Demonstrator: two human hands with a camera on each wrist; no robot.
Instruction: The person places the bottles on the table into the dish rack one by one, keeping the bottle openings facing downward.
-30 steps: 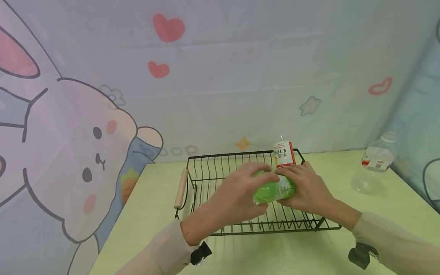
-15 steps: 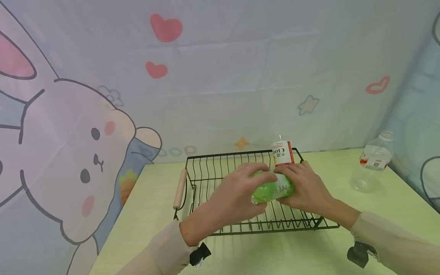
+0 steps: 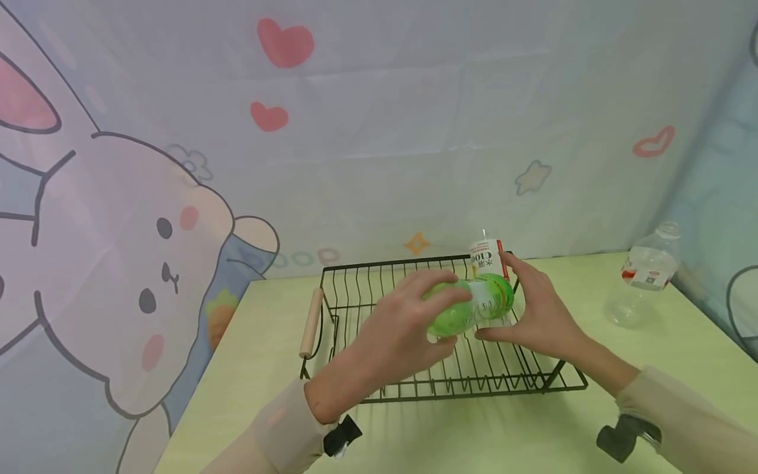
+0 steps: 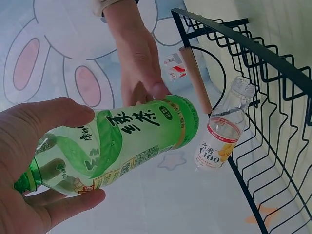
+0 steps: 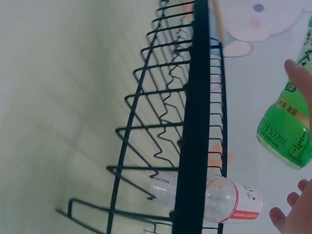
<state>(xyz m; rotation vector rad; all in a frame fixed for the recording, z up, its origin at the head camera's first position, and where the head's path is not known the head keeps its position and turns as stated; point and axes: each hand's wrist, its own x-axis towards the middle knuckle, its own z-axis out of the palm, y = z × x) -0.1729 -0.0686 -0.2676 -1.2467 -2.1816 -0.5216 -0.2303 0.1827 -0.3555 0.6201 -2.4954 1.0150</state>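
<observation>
A green tea bottle (image 3: 474,303) is held tilted over the black wire rack (image 5: 194,117), its base toward the right. My left hand (image 3: 403,322) grips it around the neck end, where a green cap (image 4: 30,176) shows in the left wrist view. By the base, my right hand (image 3: 541,313) is spread, thumb and fingers apart, with a gap between the fingertips and the bottle in the right wrist view. Behind them a clear bottle with a C100 label (image 4: 217,144) stands upside down in the rack, its neck among the wires.
A second clear bottle (image 3: 642,280) with a red and white label stands upright on the light green table (image 3: 249,395), right of the rack. The rack's left end has a wooden handle (image 3: 312,324). A printed cartoon cloth (image 3: 379,164) hangs behind the table.
My right hand has let go of the tea bottle's base and spread open, drawing slightly right. The green bottle's base end has come into view and risen a little; my left hand keeps its grip.
</observation>
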